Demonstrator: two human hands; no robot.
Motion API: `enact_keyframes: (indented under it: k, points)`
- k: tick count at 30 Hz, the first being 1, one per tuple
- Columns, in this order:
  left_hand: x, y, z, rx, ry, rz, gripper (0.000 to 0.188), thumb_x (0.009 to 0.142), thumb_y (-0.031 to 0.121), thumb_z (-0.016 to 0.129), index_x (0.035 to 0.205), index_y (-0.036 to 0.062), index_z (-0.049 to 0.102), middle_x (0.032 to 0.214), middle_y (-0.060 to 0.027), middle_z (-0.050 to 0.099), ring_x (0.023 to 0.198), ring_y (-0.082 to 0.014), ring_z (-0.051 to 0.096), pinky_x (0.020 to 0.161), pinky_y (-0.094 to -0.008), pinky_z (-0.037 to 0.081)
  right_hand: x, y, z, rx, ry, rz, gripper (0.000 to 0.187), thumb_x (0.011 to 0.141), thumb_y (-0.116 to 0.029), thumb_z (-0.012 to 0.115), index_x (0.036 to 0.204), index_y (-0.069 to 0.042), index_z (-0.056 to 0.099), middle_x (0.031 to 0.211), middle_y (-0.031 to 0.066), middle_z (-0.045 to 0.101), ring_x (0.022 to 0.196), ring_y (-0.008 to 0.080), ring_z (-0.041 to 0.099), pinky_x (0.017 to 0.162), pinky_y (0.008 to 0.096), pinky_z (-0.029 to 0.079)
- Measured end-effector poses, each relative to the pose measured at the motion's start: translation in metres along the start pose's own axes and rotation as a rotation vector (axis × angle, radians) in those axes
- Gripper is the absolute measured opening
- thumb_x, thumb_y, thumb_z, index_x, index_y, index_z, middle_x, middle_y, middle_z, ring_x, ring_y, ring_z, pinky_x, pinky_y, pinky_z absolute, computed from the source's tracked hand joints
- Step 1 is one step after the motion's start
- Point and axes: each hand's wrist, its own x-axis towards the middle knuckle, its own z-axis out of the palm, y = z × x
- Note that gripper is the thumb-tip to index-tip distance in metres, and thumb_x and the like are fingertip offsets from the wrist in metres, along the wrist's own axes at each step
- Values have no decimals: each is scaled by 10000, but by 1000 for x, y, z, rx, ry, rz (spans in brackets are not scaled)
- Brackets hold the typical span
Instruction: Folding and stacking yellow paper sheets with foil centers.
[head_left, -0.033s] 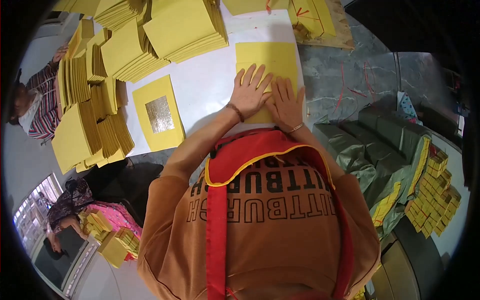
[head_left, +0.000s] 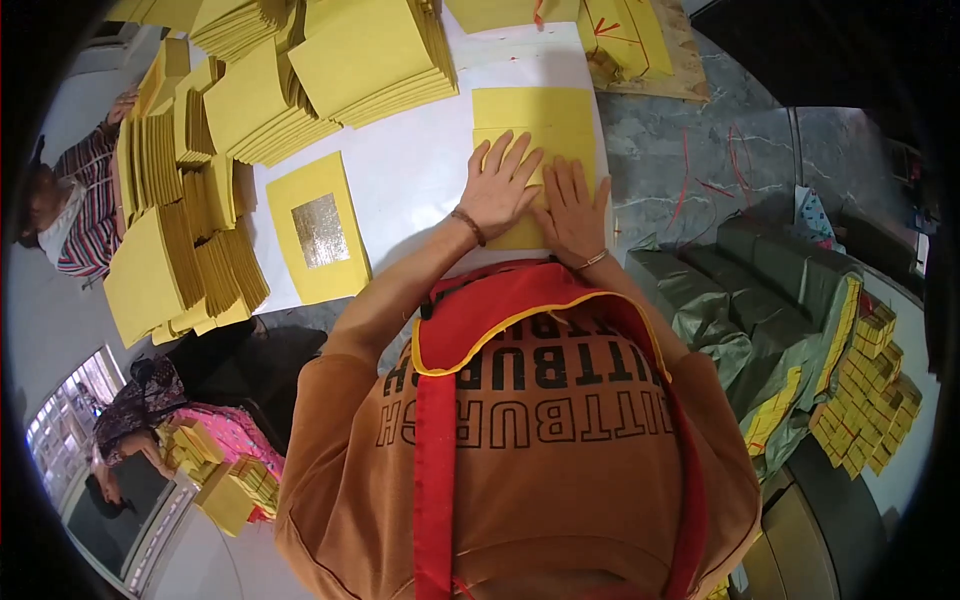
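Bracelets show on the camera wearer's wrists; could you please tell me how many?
2: a dark bracelet at the wrist of the left hand, and a thin, pale bracelet at that of the right hand. Any beneath the sleeves would be hidden.

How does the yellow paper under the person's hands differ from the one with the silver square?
The left hand and right hand lie spread on the partly covered paper; no hand touches the silver-squared paper. The partly covered paper shows a crosswise line near its top; the silver-squared paper carries a shiny square. The partly covered paper sits nearly straight; the silver-squared paper lies slanted. Both are yellow and lie on the white tabletop.
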Motion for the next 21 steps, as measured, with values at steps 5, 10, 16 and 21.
enact_keyframes:
  k: [5,10,16,21]
  points:
    - [-1,-2,-23,-205,-86,137,589,798,384,574,1267,61,427,1296,-116,417,1188,-286,375,964,-447,284,4,1,4,-31,11,-10,535,851,-326,484,1305,-58,394,1402,113,320,1312,289,266,977,655,108]
    - [4,-7,-29,-70,-141,269,589,772,334,601,1244,20,440,1219,-126,471,1114,-260,426,930,-387,331,5,16,-1,153,-7,-31,479,863,-275,480,1276,-38,430,1370,116,373,1309,297,276,1017,609,84]
    - [-1,19,-14,219,73,294,497,727,193,578,1184,15,496,1073,-157,550,956,-283,516,804,-369,421,-1,54,-9,1058,159,385,334,901,-139,485,1210,-14,500,1202,119,519,1110,220,489,954,335,354]
    - [23,6,-32,-122,-133,166,417,707,120,554,1116,37,558,997,-120,608,803,-240,543,717,-350,453,2,41,-22,1236,362,562,353,924,-138,463,1256,-20,452,1196,96,498,1023,165,513,894,296,399]
